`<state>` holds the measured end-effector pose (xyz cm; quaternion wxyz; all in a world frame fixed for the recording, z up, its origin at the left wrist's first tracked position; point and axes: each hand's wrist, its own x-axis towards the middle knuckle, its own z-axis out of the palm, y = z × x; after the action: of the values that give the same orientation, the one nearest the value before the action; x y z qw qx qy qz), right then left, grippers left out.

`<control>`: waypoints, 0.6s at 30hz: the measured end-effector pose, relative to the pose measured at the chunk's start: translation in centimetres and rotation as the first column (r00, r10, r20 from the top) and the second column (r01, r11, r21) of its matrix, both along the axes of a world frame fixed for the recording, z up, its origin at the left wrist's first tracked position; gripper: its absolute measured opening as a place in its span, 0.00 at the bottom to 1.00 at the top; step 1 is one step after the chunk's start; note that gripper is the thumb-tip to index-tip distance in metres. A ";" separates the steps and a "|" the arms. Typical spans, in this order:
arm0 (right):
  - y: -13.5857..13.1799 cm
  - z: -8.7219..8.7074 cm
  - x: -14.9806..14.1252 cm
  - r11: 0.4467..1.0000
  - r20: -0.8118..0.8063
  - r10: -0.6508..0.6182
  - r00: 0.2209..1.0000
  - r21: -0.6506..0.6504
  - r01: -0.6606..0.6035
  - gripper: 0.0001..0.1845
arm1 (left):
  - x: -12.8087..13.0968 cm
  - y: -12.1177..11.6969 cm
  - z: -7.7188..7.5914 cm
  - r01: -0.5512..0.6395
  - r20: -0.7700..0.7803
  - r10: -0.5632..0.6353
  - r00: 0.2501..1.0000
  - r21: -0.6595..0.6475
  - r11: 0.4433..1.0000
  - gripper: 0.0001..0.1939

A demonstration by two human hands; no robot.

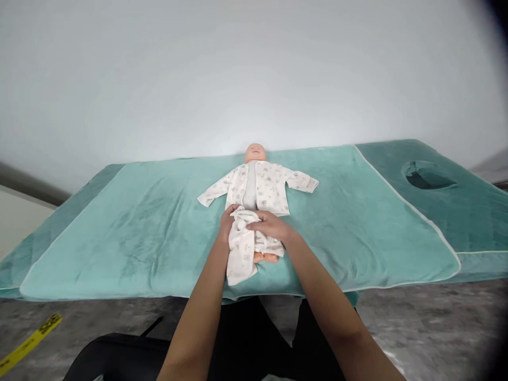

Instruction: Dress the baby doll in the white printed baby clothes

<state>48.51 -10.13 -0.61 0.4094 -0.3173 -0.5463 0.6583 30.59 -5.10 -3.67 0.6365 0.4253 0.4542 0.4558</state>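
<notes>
A baby doll (255, 152) lies on its back on the green bed cover, head toward the wall. It wears a white printed baby jacket (272, 185), open down the front over a pale body, with the sleeves spread out to both sides. Over the doll's lower body are bunched white printed baby pants (241, 259). My left hand (227, 221) grips their left side near the waist. From the right, my right hand (273, 226) closes on the bunched cloth, thumb and fingers together. The doll's feet (265, 257) show below the fabric; its legs are mostly hidden.
The padded bed (99, 238) runs along a white wall (254, 69). At its right end is a face hole (426, 175). A black seat (119, 354) stands at the lower left, near yellow tape (29, 344) on the grey floor.
</notes>
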 end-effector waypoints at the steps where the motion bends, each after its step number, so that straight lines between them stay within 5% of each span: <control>1: 0.1 -0.2 0.4 0.996 -0.095 -0.019 0.995 -0.084 0.011 0.15 | 0.1 -0.1 0.0 -0.022 0.004 0.023 1.000 -0.008 1.000 0.16; 5: 0.5 -1.1 1.3 0.955 -0.330 -0.167 0.929 -0.287 0.070 0.17 | 0.7 -1.0 0.5 -0.055 0.039 0.056 0.998 -0.026 0.998 0.24; 8: 0.7 -1.4 1.7 0.946 -0.396 -0.204 0.895 -0.315 0.076 0.18 | 0.7 -1.6 1.1 0.071 0.077 -0.070 0.995 -0.008 0.997 0.21; 13: 0.7 -1.3 1.9 0.950 -0.353 -0.213 0.911 -0.294 0.109 0.20 | 0.2 -2.4 1.6 0.209 0.027 -0.209 0.978 0.006 0.978 0.20; 18: 0.6 -0.9 1.6 0.945 -0.236 -0.229 0.944 -0.287 0.158 0.21 | -1.4 -3.2 0.8 0.344 0.197 -0.342 0.919 0.027 0.939 0.37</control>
<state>50.10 -9.49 -1.49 0.4961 -0.3303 -0.3596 0.7179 29.20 -8.26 -2.87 0.7503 0.4481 0.3086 0.3757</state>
